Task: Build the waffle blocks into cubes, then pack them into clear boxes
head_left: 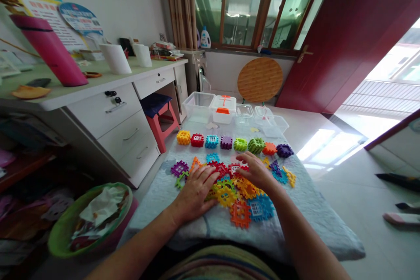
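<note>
My left hand [197, 190] lies flat with spread fingers on the left part of a pile of plastic interlocking building pieces, holding nothing that I can see. Under and beside its fingers are red pieces [221, 169] and a yellow piece [225, 195]. Over the right part of the pile is my right hand [257, 171], its fingers apart near a red piece with a white window [235, 169]. An orange square piece [240, 213] and a blue piece with a white window [261, 208] lie at the pile's near edge. Purple pieces [179, 168] lie at the left.
Beyond the pile runs a row of block stacks, from yellow [183, 137] to dark purple [285, 150]. Clear plastic boxes [198, 111] stand at the far end of the cloth-covered table [157, 210]. A green-rimmed basin [55, 238] and a red stool [161, 133] are at the left.
</note>
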The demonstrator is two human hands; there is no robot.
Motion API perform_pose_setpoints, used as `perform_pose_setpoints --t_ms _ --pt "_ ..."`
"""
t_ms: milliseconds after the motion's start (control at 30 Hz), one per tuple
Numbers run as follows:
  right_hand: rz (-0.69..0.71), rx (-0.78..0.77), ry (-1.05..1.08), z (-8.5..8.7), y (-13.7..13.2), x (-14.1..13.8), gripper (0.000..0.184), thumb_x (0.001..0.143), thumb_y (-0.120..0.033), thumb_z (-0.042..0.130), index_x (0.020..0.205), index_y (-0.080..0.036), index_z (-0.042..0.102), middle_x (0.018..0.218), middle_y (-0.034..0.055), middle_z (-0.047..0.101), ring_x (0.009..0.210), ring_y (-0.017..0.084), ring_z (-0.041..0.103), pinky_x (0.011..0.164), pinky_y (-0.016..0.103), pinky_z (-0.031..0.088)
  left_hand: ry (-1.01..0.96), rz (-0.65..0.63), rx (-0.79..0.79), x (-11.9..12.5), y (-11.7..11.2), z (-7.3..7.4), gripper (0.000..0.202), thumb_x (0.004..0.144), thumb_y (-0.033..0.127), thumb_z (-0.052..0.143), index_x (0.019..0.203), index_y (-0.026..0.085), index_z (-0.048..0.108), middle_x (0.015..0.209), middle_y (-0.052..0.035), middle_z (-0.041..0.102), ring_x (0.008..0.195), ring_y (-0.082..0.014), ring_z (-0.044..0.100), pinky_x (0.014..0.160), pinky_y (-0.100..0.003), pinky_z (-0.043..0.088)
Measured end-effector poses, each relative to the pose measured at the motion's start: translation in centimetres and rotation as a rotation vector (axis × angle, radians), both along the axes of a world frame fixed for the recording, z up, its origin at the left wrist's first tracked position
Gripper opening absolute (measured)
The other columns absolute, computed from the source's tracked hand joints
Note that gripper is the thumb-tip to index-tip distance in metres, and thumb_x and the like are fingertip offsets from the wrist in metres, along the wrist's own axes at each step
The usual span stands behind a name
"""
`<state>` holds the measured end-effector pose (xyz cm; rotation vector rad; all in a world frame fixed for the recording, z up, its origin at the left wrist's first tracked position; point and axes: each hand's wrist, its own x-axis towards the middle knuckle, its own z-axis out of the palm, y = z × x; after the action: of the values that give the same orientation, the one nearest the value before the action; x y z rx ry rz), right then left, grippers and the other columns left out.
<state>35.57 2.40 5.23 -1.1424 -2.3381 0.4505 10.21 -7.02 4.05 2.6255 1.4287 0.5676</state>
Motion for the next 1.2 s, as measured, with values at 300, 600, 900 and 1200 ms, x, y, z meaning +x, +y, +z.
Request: perform_pose_setpoints --t_ms 300,600,900,1200 --pt "-0.067 -0.063 -0.226 0.2 -0.3 0.0 0.043 0.078 -0.029 0.066 0.117 -0.015 0.06 0.113 0.0137 0.064 0.104 0.027 0.057 0.093 0.041 0.042 -0.027 0.086 0.089 -0.8 1.0 -0.5 0.058 0.084 0.027 0.055 0.14 0.017 0.041 0.14 -0.013 0.05 0.131 -0.0293 0.041 0.114 -0.054 0.026" --pt "-0.039 -0.045 -0.027 -0.9 0.3 0.3 0.05 0.077 -0.028 0.067 0.124 -0.016 0.055 0.123 0.013 0.059 0.114 0.025 0.054 0.1 0.041 0.041 -0.214 0.153 0.003 -1.3 3.5 1.6 0.056 0.077 0.008 0.041 0.131 0.017 0.051 0.129 -0.01 0.058 0.123 -0.0229 0.05 0.11 -0.046 0.037" --pt "-0.173 -0.09 0.118 -0.8 -0.1 3.7 0.029 0.082 -0.03 0.059 0.107 -0.017 0.064 0.098 0.0093 0.07 0.089 0.021 0.066 0.082 0.037 0.051 0.126 0.175 -0.249 0.2 9.3 3.0 0.045 0.075 0.021 0.061 0.12 0.016 0.061 0.121 -0.012 0.066 0.113 -0.0287 0.059 0.099 -0.041 0.044" --pt "-0.238 -0.018 0.157 -2.8 -0.2 4.1 0.021 0.079 -0.025 0.055 0.095 -0.017 0.067 0.092 0.0071 0.07 0.085 0.02 0.064 0.078 0.033 0.05 0.009 0.141 -0.308 0.8 9.9 4.3 0.019 0.072 0.015 0.06 0.09 0.018 0.066 0.087 -0.0022 0.07 0.081 -0.0173 0.064 0.074 -0.025 0.046"
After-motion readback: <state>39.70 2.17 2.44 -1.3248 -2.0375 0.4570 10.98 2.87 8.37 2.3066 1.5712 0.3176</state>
